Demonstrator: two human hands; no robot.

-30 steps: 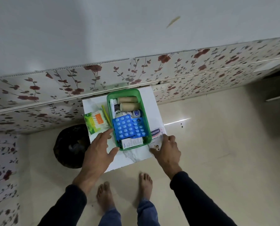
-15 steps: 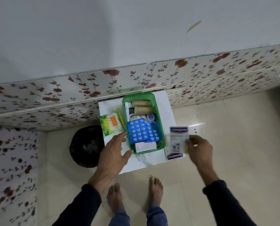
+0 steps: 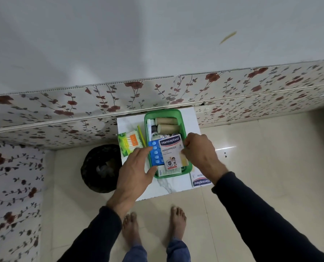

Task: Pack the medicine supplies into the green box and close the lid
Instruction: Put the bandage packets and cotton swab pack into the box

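The green box (image 3: 184, 129) stands open on a small white marble-topped table (image 3: 165, 186). Inside lie two beige bandage rolls (image 3: 167, 124), a white tube, a blue blister pack (image 3: 154, 154) and a small white carton. My right hand (image 3: 199, 150) pinches a Hansaplast plaster packet (image 3: 171, 154) and holds it flat over the blue pack inside the box. My left hand (image 3: 136, 171) rests at the box's left wall, fingers spread, holding nothing. A second Hansaplast packet (image 3: 201, 181) lies on the table right of the box. A cotton-bud pack (image 3: 128, 142) lies to the left.
A yellow-green stick (image 3: 141, 136) lies between the cotton buds and the box. A black round bin (image 3: 100, 169) sits on the floor left of the table. A floral wall panel runs behind the table. My bare feet stand below it on the tiled floor.
My right hand lifted one Hansaplast packet off the table's right side and carried it left over the box. My left hand stayed beside the box.
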